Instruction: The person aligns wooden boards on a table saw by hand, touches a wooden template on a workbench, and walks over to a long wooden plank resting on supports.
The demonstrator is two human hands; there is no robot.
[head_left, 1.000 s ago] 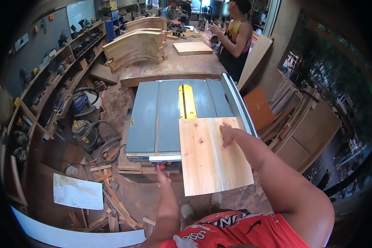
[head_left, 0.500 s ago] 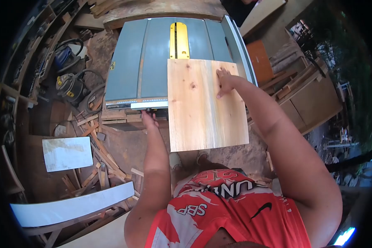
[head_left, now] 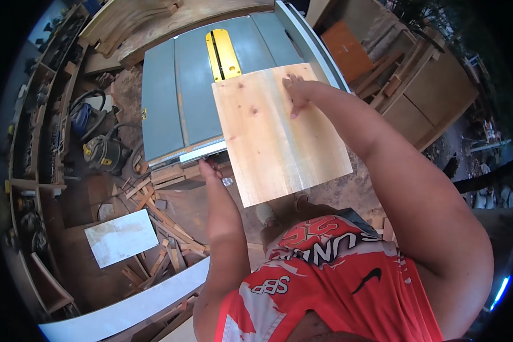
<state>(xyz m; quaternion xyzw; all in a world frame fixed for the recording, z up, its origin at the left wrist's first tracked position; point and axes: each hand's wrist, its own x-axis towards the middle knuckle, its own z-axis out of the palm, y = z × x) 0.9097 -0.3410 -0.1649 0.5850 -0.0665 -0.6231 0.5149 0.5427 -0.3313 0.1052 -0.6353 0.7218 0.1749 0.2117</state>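
Observation:
A light wooden board (head_left: 285,137) with knots lies on the front of the grey-blue table saw (head_left: 196,91), its near end overhanging the edge. My right hand (head_left: 299,94) rests on the board near its far right corner, palm down, fingers spread. The yellow throat plate (head_left: 229,54) with its dark slot lies just beyond the board's far edge. My left hand (head_left: 210,169) reaches to the saw's front, just under the white front rail (head_left: 202,151). Its fingertips are hidden there, and I cannot see what they touch.
The saw's fence (head_left: 319,48) runs along the right side. Shop vacuums (head_left: 105,153) stand on the floor at left, before shelves of tools (head_left: 48,114). Wood offcuts (head_left: 171,228) and a white panel (head_left: 121,238) lie at lower left. More lumber (head_left: 399,80) is stacked at right.
The head view has turned, so the saw and board appear tilted and shifted left. Both hands keep about the same places on the board and at the saw's front.

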